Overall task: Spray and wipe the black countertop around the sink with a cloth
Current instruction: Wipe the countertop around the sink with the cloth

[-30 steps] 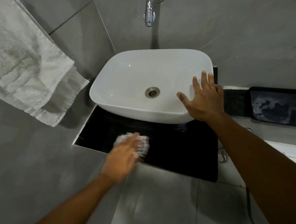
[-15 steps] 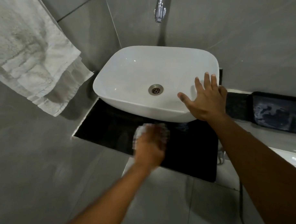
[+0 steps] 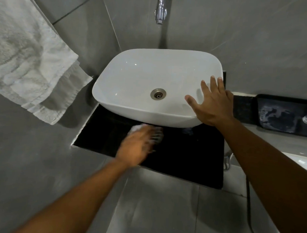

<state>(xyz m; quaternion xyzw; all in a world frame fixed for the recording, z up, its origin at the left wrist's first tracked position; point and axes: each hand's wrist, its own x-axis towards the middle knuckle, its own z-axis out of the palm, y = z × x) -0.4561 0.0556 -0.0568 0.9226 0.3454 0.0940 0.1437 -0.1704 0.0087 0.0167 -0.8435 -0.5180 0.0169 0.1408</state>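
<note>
Overhead, faucet (image 3: 160, 12); left hand (image 3: 139, 145) presses cloth (image 3: 137, 129) on countertop (image 3: 191, 156); right hand (image 3: 213, 105) splayed, empty, on sink (image 3: 133, 77).

I'm seeing the sink (image 3: 133, 84) sitting on the bench (image 3: 191, 157), tap (image 3: 160, 10) behind it. My left grip (image 3: 137, 145) is lying on the cloth (image 3: 137, 128) before the sink, my right grip (image 3: 213, 104) resting on its right rim; a towel (image 3: 29, 59) is hanging left.

No readable text, labels, brands or numbers anywhere in view.
</note>
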